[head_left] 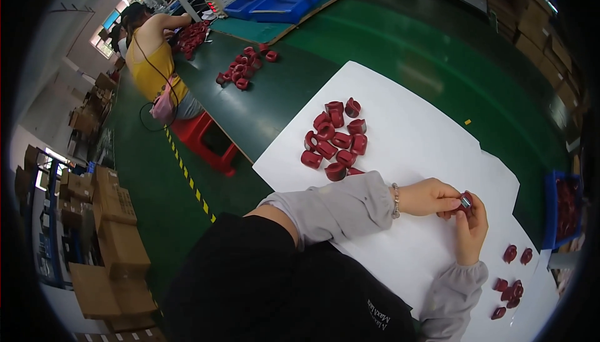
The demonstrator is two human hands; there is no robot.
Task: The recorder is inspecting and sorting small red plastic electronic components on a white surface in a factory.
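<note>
Both my hands meet over the white sheet (412,126) and hold one small dark red part (465,202) with a shiny, silvery face. My left hand (431,197), with a bead bracelet at the wrist, pinches it from the left. The fingers and thumb of my right hand (472,226) close round its other side. Beyond my left forearm lies a loose pile of similar dark red, curved, ring-like parts (325,131). Several more red parts (512,291) rest on the sheet to the right of my right sleeve.
A blue bin (551,211) with red parts stands at the right edge. Another red pile (240,70) lies on the green table (250,120), near blue trays (281,1). At the left, a person in a yellow top (150,60) sits on a red stool (203,142).
</note>
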